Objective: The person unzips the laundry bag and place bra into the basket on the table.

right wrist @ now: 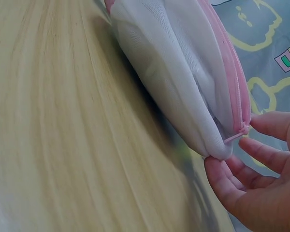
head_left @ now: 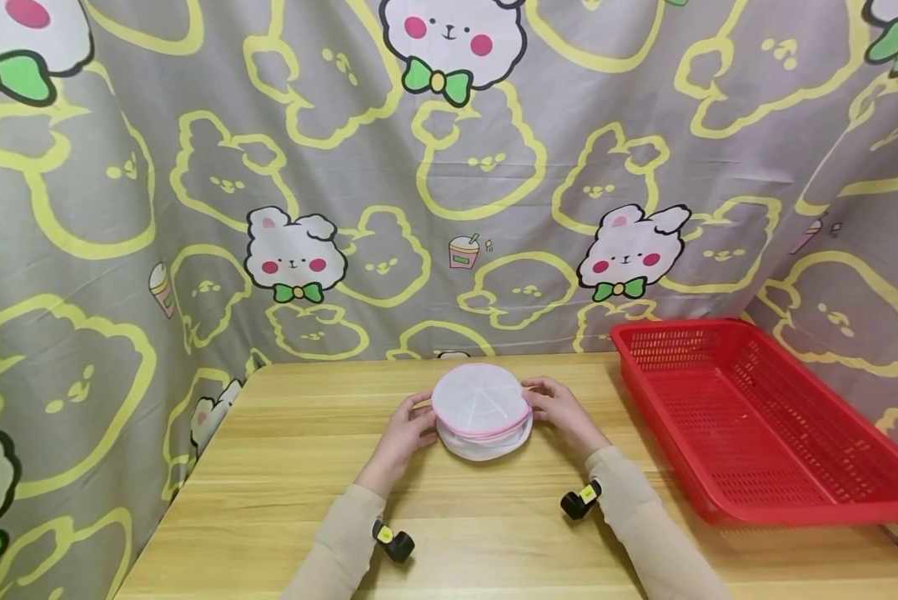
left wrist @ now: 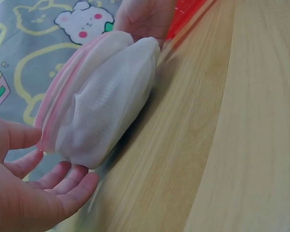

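Note:
A round white mesh laundry bag (head_left: 481, 408) with pink trim and a pink zip is between the two hands near the middle of the table. My left hand (head_left: 406, 432) holds its left side. In the left wrist view, the thumb lies at the pink rim and the fingers (left wrist: 77, 186) curl at the lower white edge. On the opposite side, my right hand (head_left: 559, 411) grips the bag near a pink zip pull (right wrist: 237, 137), fingertips along the rim and lower edge. Whether the bag's underside touches the table cannot be told.
A red perforated plastic basket (head_left: 775, 433) stands on the table's right side. Behind and beside the wooden table (head_left: 283, 467) hangs a grey curtain (head_left: 388, 250) printed with cartoon animals. A small black camera is strapped to each wrist.

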